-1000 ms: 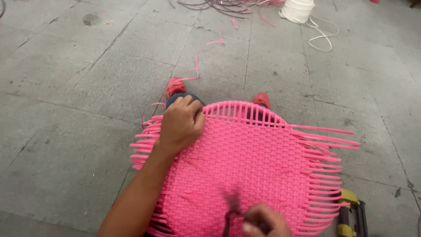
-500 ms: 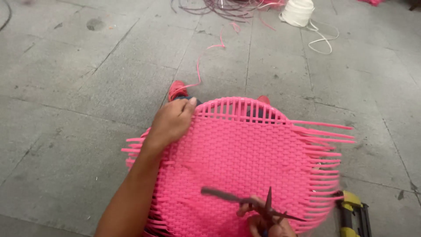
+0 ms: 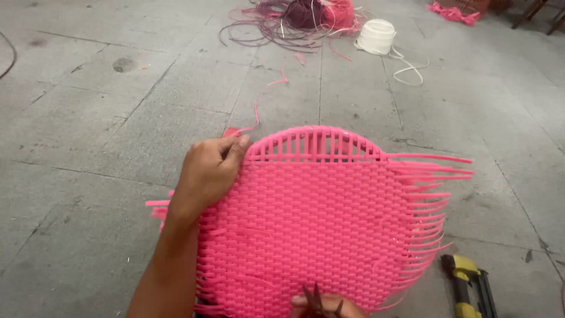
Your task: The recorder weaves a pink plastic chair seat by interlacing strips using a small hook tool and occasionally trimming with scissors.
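A round pink woven seat panel (image 3: pixel 318 218) fills the middle of the head view, with loose pink strand ends sticking out on its right and left edges. My left hand (image 3: pixel 207 174) grips the panel's upper left rim, fingers curled over the edge. My right hand (image 3: pixel 326 306) shows only partly at the bottom edge, holding dark scissors (image 3: pixel 315 297) whose blades point up over the weave near the panel's near side.
A yellow and black tool (image 3: pixel 471 285) lies on the concrete floor at the lower right. Farther back sit a white cord spool (image 3: pixel 376 36) with a loose tail, a tangle of dark and pink cords (image 3: pixel 294 20), and pink scraps (image 3: pixel 450 12).
The panel has tipped up and come closer in view. My right hand with the scissors has drawn down toward the bottom edge, the blades now upright. My left hand keeps its hold on the rim.
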